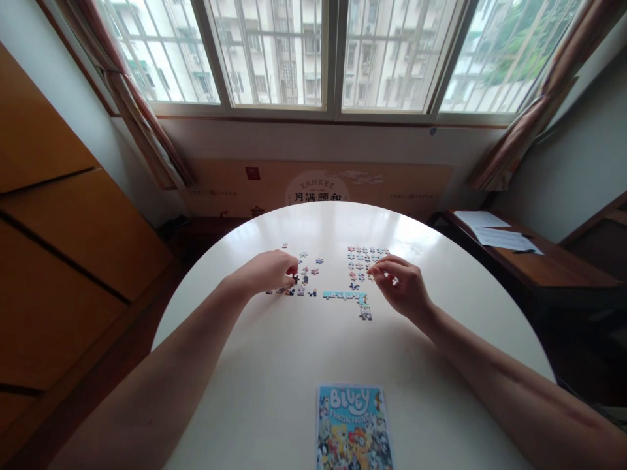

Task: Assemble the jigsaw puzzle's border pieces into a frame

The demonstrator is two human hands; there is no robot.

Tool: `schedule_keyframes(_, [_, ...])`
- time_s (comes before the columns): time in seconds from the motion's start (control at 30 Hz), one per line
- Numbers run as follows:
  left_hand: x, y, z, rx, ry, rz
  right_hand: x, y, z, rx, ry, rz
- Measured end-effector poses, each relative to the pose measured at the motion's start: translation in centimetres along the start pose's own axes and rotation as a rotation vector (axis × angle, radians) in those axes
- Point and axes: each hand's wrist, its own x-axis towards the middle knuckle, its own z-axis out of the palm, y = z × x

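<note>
Flanking the L-shaped, mostly light-blue cardboard puzzle section [339, 296], our left hand [280, 269] and right hand [405, 286] curl, grips unclear; we should pinch small, multicoloured, knobbed pieces [319, 261] edgewise.

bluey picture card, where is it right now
In the head view, the Bluey picture card lies on the near part of the white table, just right of centre at the bottom edge, below the joined puzzle pieces.

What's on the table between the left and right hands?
Head view: loose puzzle pieces near the left hand, a stretch of white tabletop, then rows of pieces near the right hand.
</note>
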Motion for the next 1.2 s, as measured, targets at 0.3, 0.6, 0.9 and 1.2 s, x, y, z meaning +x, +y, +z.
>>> schedule_keyframes(0.3, [-0.4, -0.2, -0.4, -0.067, 0.035, 0.017, -0.3, -0.4, -0.7, 0.066, -0.022, -0.024])
schedule_keyframes(0.6, [0.4, 1.2, 0.1, -0.660, 0.097, 0.055, -0.4, -0.8, -0.6, 0.084, -0.063, -0.025])
schedule_keyframes(0.9, [0.1, 10.2, 1.0, -1.666, -0.096, -0.322, -0.6, -3.1, -0.4, 0.108, 0.001, -0.164])
schedule_keyframes(1.2, [-0.4, 11.0, 1.1, -1.757, -0.217, -0.373, -0.6, -3.1, -0.3, 0.112, -0.024, -0.252])
